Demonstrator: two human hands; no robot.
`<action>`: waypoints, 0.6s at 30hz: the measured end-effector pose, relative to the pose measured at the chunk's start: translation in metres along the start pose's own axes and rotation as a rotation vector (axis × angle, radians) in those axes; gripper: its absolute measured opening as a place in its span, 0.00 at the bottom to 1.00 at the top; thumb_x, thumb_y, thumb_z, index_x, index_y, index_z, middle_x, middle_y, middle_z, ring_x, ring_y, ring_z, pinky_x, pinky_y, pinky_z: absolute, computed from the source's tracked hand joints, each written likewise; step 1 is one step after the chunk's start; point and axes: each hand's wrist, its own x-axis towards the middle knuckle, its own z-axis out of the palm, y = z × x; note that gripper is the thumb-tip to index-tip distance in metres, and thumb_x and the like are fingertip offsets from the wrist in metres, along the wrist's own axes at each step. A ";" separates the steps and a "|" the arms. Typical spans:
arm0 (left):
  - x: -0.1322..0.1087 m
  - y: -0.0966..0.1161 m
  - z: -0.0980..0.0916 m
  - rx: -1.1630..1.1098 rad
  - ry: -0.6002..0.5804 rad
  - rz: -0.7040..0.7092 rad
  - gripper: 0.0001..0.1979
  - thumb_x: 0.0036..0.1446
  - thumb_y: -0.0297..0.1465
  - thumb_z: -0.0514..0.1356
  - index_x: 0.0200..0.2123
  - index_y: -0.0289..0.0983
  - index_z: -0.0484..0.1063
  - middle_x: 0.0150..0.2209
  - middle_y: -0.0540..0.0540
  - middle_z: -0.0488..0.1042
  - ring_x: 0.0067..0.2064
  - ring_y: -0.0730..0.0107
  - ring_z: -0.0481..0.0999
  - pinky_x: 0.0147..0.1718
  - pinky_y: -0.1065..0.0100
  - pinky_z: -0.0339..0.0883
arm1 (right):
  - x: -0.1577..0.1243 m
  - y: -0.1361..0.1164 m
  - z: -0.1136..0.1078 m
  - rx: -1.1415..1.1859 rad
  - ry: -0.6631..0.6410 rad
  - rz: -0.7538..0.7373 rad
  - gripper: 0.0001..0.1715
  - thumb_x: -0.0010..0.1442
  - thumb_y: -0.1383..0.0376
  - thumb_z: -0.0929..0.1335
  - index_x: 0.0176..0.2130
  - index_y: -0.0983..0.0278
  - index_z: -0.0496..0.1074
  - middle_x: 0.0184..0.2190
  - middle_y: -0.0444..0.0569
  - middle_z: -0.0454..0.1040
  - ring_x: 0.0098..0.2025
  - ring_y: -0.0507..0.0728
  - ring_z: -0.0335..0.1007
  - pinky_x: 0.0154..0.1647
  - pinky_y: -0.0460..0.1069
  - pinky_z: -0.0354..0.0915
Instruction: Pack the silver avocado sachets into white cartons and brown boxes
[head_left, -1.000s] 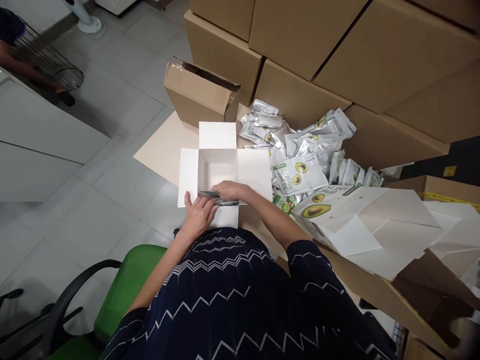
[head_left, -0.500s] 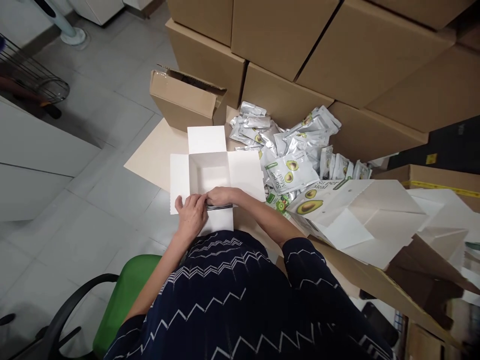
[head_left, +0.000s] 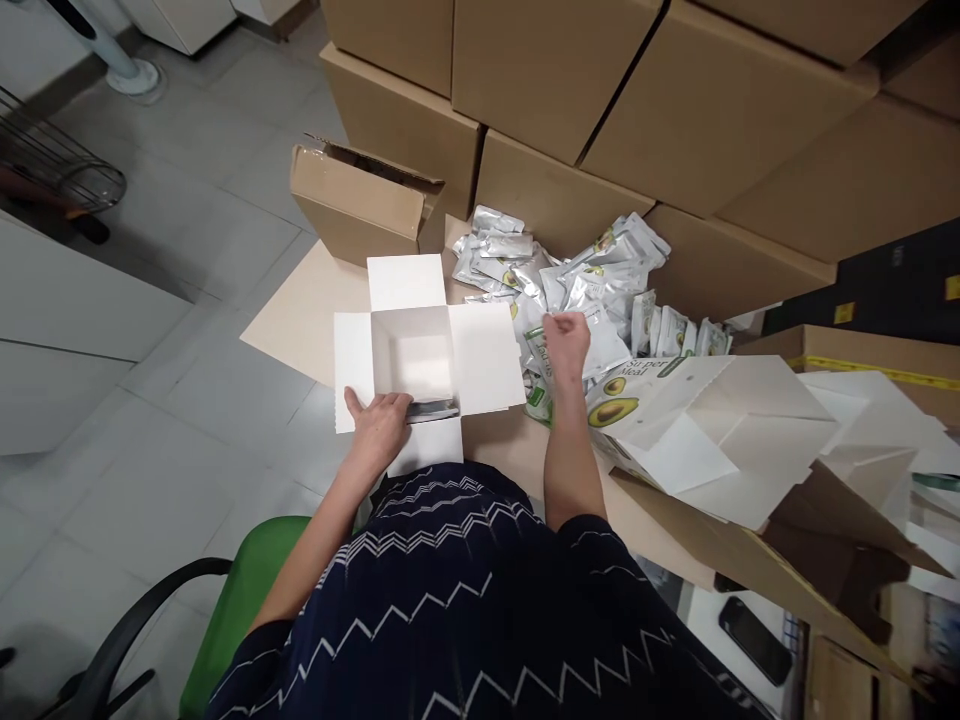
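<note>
Left hand (head_left: 379,425) open, flat, fingertips on silver sachet (head_left: 433,410) at near wall of white box (head_left: 487,355) on worktop (head_left: 300,310). Right hand (head_left: 566,335) curled over sachet pile (head_left: 510,255); grip unclear. Carton (head_left: 652,380) reads "Super Meal".

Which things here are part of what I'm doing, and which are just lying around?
In use: white box, pouches at its near edge under left hand, pouch pile under right hand.
Lying about: brown cartons, phone, green chair.
</note>
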 end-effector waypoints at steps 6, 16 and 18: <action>-0.001 -0.001 0.000 0.011 0.001 0.014 0.22 0.53 0.18 0.48 0.43 0.40 0.75 0.40 0.40 0.80 0.44 0.52 0.77 0.57 0.20 0.36 | -0.013 0.091 -0.002 -0.410 0.212 0.480 0.54 0.58 0.48 0.68 0.70 0.75 0.48 0.61 0.74 0.59 0.60 0.72 0.62 0.60 0.57 0.61; 0.000 -0.001 0.002 0.007 -0.011 -0.002 0.22 0.54 0.19 0.48 0.46 0.41 0.75 0.43 0.40 0.81 0.46 0.51 0.77 0.59 0.20 0.32 | -0.006 0.105 0.011 -0.289 0.244 0.607 0.69 0.56 0.50 0.71 0.72 0.81 0.29 0.66 0.84 0.47 0.60 0.74 0.65 0.62 0.57 0.60; 0.000 -0.001 0.001 0.004 -0.030 -0.012 0.22 0.54 0.19 0.49 0.46 0.40 0.75 0.43 0.40 0.80 0.47 0.51 0.77 0.59 0.21 0.32 | -0.008 0.104 0.010 -0.228 0.247 0.600 0.69 0.55 0.54 0.72 0.72 0.80 0.28 0.65 0.83 0.51 0.60 0.74 0.66 0.62 0.57 0.61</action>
